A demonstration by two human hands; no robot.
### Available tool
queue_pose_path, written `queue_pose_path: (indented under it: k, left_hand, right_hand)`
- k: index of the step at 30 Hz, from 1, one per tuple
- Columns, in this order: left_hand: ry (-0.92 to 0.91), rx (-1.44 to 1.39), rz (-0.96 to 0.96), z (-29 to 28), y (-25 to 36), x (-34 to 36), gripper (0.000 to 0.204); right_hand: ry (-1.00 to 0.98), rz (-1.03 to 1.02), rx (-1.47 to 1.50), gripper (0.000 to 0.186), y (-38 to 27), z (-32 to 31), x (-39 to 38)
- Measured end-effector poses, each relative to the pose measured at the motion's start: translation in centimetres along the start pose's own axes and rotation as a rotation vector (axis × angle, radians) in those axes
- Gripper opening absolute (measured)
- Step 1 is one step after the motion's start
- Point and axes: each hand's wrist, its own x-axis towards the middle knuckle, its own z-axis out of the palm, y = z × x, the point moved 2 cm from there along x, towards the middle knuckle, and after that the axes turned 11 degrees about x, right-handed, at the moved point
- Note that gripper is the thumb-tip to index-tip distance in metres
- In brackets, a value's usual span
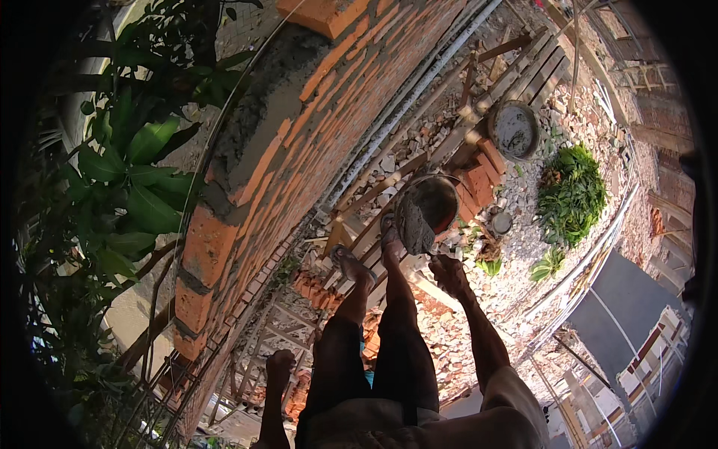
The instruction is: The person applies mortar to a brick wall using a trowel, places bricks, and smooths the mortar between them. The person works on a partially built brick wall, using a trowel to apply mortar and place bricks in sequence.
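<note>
My right hand (449,275) is closed round the handle of a trowel (416,229). Grey mortar covers the trowel's blade, which lies over the near side of a dark round bucket (441,196). By my left thigh hangs my left hand (280,365), curled into a fist, with nothing seen sticking out of it. To the left rises a brick wall (336,112). Wet mortar (258,112) is spread along its top, and an orange brick (323,16) sits at the far end of that bed.
I stand on narrow wooden planks (364,251) above rubble (464,329). Stacked bricks (476,183) lie beyond the bucket, next to a round mortar tub (514,130). Green plants (572,194) grow at right, and leafy branches (142,172) crowd the wall's left side. A pipe (419,86) runs along the wall.
</note>
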Motion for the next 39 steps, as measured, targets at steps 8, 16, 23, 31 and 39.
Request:
queue_pose_path:
  k: [8,16,23,31,39]
  left_hand:
    - [0.147,0.119,0.274,1.9,2.2,-3.2,0.03]
    - [0.231,0.154,0.29,3.7,-1.0,-7.3,0.017]
    - [0.185,-0.292,-0.013,6.3,-6.5,-9.2,0.026]
    - [0.167,-0.494,-0.132,6.2,-5.6,-10.0,0.026]
    - [0.293,-0.226,0.226,3.8,-3.2,-4.1,0.036]
  right_hand:
    - [-0.69,-0.393,-0.235,0.059,-18.8,4.5,-3.9]
    - [-0.438,-1.346,-1.079,0.045,-38.8,16.8,-3.4]
    - [-0.16,-1.655,-1.746,0.041,-41.6,20.1,-1.0]
    - [0.006,-1.359,-1.345,0.052,-39.4,14.5,-6.5]
    - [0.021,-1.048,-1.301,0.033,-35.1,19.4,-11.7]
